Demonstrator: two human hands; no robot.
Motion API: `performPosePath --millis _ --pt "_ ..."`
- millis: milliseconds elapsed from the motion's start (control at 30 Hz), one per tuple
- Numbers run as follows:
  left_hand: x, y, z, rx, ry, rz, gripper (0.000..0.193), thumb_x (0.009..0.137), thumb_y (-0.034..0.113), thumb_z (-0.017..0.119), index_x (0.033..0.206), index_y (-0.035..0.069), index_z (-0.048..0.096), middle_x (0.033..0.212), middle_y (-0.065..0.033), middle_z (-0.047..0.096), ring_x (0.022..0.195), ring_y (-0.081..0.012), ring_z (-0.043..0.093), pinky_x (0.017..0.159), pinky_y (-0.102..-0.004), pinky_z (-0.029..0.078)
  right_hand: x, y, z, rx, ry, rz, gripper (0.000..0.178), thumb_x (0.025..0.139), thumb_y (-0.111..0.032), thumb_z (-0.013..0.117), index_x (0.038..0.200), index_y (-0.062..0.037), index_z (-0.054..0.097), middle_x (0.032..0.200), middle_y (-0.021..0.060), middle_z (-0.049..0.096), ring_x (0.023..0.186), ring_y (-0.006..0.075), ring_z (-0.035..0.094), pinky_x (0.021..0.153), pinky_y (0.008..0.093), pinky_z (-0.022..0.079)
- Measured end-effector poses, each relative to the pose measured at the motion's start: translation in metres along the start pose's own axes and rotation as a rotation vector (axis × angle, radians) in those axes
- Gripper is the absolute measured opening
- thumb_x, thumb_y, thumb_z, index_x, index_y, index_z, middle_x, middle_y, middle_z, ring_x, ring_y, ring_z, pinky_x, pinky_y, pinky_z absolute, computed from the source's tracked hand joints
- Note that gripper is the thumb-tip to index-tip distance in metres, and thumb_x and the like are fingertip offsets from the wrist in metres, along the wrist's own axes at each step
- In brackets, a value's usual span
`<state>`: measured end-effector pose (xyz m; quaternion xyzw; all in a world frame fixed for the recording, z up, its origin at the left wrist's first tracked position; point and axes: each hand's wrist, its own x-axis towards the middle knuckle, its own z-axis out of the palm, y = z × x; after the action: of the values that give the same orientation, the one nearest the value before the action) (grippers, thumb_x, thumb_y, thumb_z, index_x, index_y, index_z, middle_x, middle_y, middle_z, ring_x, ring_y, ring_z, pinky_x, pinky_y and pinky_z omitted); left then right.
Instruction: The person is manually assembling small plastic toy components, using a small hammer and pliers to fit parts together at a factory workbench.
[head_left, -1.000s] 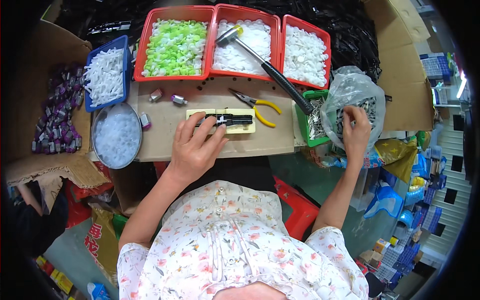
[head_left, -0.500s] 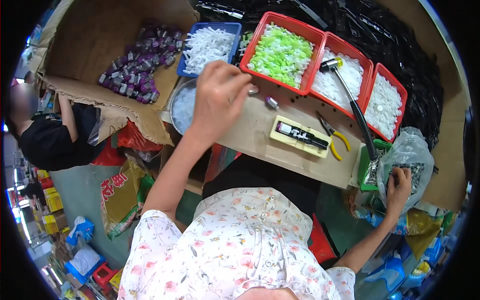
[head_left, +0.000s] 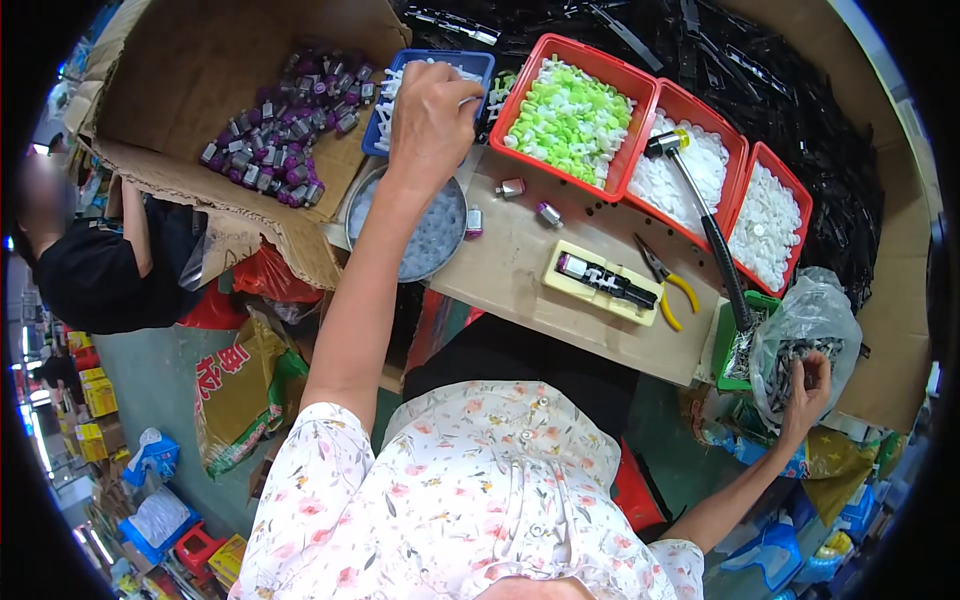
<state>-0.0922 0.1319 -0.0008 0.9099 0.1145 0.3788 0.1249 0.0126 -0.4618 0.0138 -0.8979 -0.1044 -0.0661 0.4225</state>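
My left hand [head_left: 432, 125] is over the blue tray [head_left: 487, 66] of white plastic pins [head_left: 388, 112]. Its fingers are curled together, and whatever is between them is hidden. At the right, my right hand [head_left: 808, 388] has its fingers bent at the mouth of a clear plastic bag [head_left: 832, 312] of small metal parts [head_left: 778, 372]; I cannot make out what they pinch. On the board between them lies a cream fixture [head_left: 622, 309], holding a black assembly [head_left: 612, 282] with a purple-and-silver end. Loose purple-and-silver motors [head_left: 510, 188] lie behind it.
A round metal bowl [head_left: 464, 195] sits under my left forearm. Left of it, a cardboard box [head_left: 190, 60] holds many motors. Red trays [head_left: 530, 60] of small plastic parts line the back. A hammer [head_left: 715, 235], yellow-handled pliers [head_left: 680, 290] and a green bin [head_left: 726, 345] are at the right.
My left hand has moved away from me, from above the board to the blue tray, uncovering the bowl and a motor beside it. My right hand has shifted slightly within the bag.
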Motion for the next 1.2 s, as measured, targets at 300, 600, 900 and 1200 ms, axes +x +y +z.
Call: performPosePath --millis 300,600,900,1200 --pt "0.02 0.015 0.006 0.297 -0.206 0.185 0.013 0.072 0.007 0.069 0.082 0.006 0.077 0.104 -0.0089 0.066 0.115 -0.031 0.053 0.094 -0.0506 0.04 0.002 -0.007 0.007 0.037 -0.026 -0.014 0.009 0.096 -0.004 0.063 0.103 -0.0017 0.058 0.093 -0.0016 0.055 0.084 0.0056 0.05 0.076 0.0196 0.041" --pt "0.041 0.018 0.018 0.506 -0.438 0.23 0.015 0.077 0.007 0.065 0.087 0.006 0.076 0.107 -0.0091 0.068 0.125 -0.0322 0.051 0.099 -0.0555 0.035 -0.008 -0.024 0.008 -0.109 -0.014 0.034 0.011 0.096 -0.004 0.063 0.105 -0.0006 0.058 0.094 -0.0013 0.054 0.084 0.0057 0.05 0.076 0.02 0.042" --pt "0.037 0.009 -0.01 0.089 -0.143 0.103 0.014 0.08 0.007 0.063 0.086 0.004 0.076 0.093 -0.0133 0.072 0.097 -0.0334 0.065 0.084 -0.0453 0.051 -0.012 -0.029 0.014 0.004 0.113 -0.032 0.011 0.095 -0.009 0.066 0.103 -0.0038 0.06 0.091 -0.0019 0.056 0.078 0.0055 0.048 0.071 0.0211 0.04" --pt "0.016 0.004 -0.028 0.0 -0.114 0.091 0.018 0.075 0.001 0.067 0.09 0.005 0.076 0.096 -0.0132 0.072 0.098 -0.0324 0.063 0.088 -0.0424 0.051 -0.005 -0.05 0.025 -0.063 0.068 -0.094 0.011 0.096 -0.006 0.066 0.104 -0.0028 0.059 0.095 -0.0025 0.055 0.082 0.0042 0.049 0.075 0.0189 0.04"
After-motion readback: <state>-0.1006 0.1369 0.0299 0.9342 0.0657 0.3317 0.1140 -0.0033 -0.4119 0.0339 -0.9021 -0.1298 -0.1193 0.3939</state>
